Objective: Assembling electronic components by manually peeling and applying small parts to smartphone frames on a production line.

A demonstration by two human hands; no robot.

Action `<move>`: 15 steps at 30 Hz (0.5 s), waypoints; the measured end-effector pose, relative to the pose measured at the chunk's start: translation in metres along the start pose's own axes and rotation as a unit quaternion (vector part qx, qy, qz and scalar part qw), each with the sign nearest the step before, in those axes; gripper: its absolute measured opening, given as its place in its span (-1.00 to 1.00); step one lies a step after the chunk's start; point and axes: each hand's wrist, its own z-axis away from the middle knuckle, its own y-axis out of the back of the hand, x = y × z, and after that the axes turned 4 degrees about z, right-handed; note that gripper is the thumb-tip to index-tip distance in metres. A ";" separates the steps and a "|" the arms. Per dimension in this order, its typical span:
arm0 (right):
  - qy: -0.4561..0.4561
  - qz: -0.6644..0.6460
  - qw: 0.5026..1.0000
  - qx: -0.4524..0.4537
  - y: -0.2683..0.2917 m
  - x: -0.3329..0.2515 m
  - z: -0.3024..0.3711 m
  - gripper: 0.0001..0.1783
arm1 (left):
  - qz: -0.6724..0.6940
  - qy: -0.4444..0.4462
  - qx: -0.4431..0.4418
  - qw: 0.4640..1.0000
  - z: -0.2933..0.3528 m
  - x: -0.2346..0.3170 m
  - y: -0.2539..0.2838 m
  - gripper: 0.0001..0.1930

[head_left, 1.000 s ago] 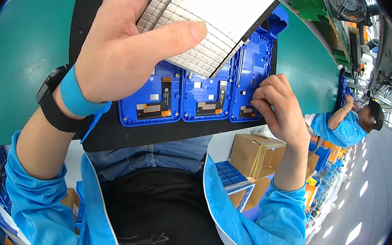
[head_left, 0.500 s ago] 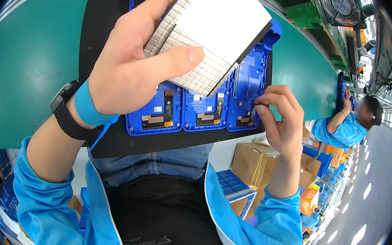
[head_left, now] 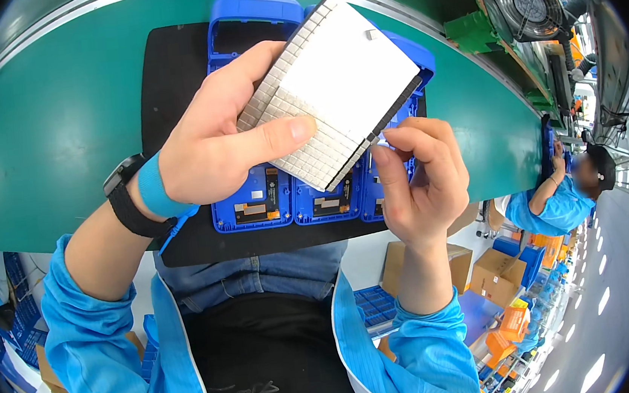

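Note:
My left hand (head_left: 222,137) grips a white backing sheet (head_left: 351,60) carrying rows of small silver-grey square pads (head_left: 306,152), thumb on top and the other fingers behind it. A lone pad sits near the sheet's far corner. At the sheet's lower right edge my right hand (head_left: 426,178) is closed in a pinch between thumb and forefinger; whatever is between the tips is too small to make out. Below the sheet, blue plastic housings (head_left: 252,181) lie side by side, partly covered by it. Black flat cables (head_left: 272,189) and small white squares show inside them.
A black mat (head_left: 167,82) under the housings lies on the green tabletop (head_left: 60,145). A black fan (head_left: 529,3) stands at the right by a shelf. Farther right a person in blue (head_left: 550,208) works. Cardboard boxes (head_left: 496,274) and orange bins (head_left: 512,325) are below right.
My right hand has risen from the right-hand housing to the sheet's edge. The sheet in my left hand has shifted down and slightly left in the view.

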 end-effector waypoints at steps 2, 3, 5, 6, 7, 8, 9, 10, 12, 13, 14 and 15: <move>0.015 0.002 1.000 0.001 0.000 0.001 -0.002 -0.78 | 0.004 0.025 0.000 1.000 0.000 0.002 0.001 -0.45; 0.029 0.003 1.000 0.002 -0.001 0.001 -0.003 -0.78 | 0.002 0.024 0.001 1.000 0.000 0.002 0.001 -0.45; 0.025 0.005 1.000 0.004 -0.002 0.001 -0.002 -0.79 | -0.007 0.002 0.003 1.000 -0.001 -0.001 0.000 -0.47; 0.019 0.009 1.000 0.007 -0.002 0.001 -0.002 -0.80 | -0.006 0.002 0.002 1.000 -0.001 -0.001 0.000 -0.47; 0.019 0.010 1.000 0.007 -0.001 0.000 -0.003 -0.80 | -0.015 0.003 -0.004 1.000 -0.001 -0.001 0.000 -0.48; 0.016 0.009 1.000 0.003 -0.001 -0.001 -0.003 -0.80 | -0.026 0.005 -0.010 1.000 -0.001 -0.001 0.001 -0.48; 0.014 0.008 1.000 -0.002 -0.001 -0.002 -0.004 -0.81 | -0.026 0.005 -0.010 1.000 -0.001 -0.001 0.001 -0.48; 0.014 0.007 1.000 -0.001 -0.002 -0.001 -0.004 -0.81 | -0.022 0.009 -0.010 1.000 -0.001 0.000 0.001 -0.49; 0.010 0.000 1.000 0.005 -0.003 0.000 -0.003 -0.82 | -0.017 0.012 -0.010 1.000 -0.001 0.001 0.000 -0.50; 0.010 0.000 1.000 0.006 -0.003 -0.001 -0.004 -0.82 | -0.017 0.016 -0.014 1.000 -0.001 0.001 0.000 -0.50; 0.008 0.001 1.000 0.004 -0.002 -0.002 -0.004 -0.82 | -0.016 0.019 -0.019 1.000 -0.001 0.002 0.000 -0.51; 0.006 0.002 1.000 0.002 -0.001 -0.003 -0.004 -0.83 | -0.016 0.019 -0.020 1.000 -0.001 0.002 0.000 -0.51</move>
